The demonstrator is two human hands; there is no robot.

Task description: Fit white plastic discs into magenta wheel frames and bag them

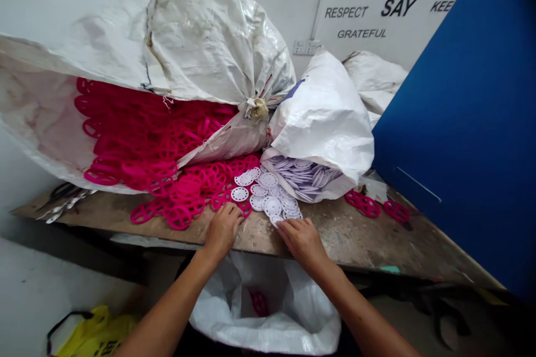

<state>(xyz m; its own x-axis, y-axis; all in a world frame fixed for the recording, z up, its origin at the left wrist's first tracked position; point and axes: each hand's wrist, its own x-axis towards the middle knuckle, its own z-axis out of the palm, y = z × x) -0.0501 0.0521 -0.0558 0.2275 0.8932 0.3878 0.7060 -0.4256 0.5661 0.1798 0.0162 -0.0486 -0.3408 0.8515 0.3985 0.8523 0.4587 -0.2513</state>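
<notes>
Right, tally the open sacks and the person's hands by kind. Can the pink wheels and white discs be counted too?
Open sacks: 3 (pink-wheel sack, white-disc sack, lower sack)
Hands: 2 (left hand, right hand)
Total: 5
Pink wheels and white discs overlap too much to count, so they are left out.
</notes>
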